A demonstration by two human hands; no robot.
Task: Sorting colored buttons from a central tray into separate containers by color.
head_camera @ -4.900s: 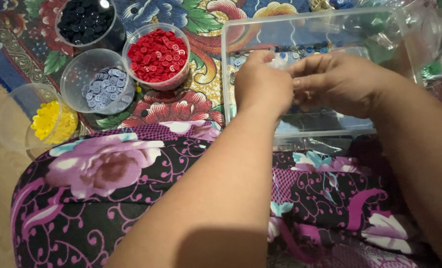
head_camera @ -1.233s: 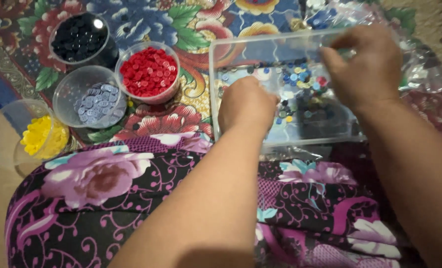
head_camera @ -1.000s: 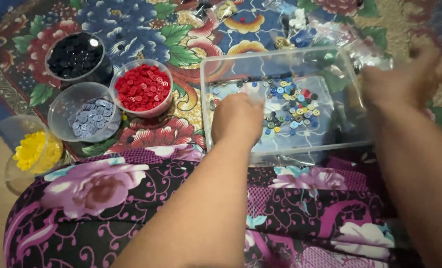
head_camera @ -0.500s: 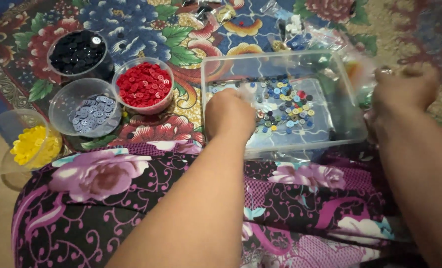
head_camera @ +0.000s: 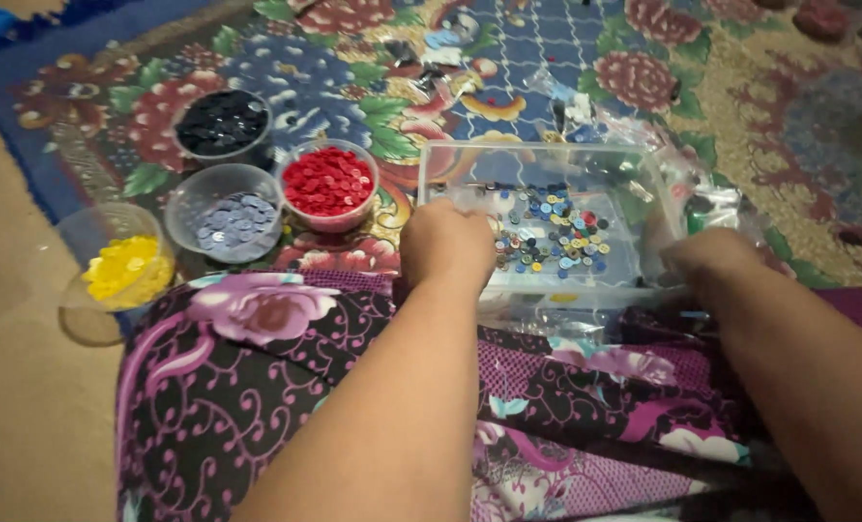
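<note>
A clear rectangular plastic box (head_camera: 537, 150) lies on the floral carpet in front of my lap. Several small mixed buttons (head_camera: 552, 232) in blue, yellow, red and black are scattered over its bottom. My left hand (head_camera: 445, 242) is curled in a fist over the box's near left edge. My right hand (head_camera: 711, 261) is curled at the near right corner, against the wall; its fingers are mostly hidden. To the left stand four round bowls of sorted buttons: black (head_camera: 220, 124), red (head_camera: 327, 182), grey-blue (head_camera: 226, 215) and yellow (head_camera: 121, 269).
Crumpled clear plastic wrap (head_camera: 716, 203) lies by the box's right side. My lap, in dark cloth with purple flowers (head_camera: 257, 387), fills the foreground. The patterned carpet (head_camera: 566, 58) stretches beyond the box; bare tan floor (head_camera: 15, 387) is at the left.
My right hand has left the inside of the box and dropped to its near right corner. My left hand stayed at the near left edge. The view has pulled back and tilted.
</note>
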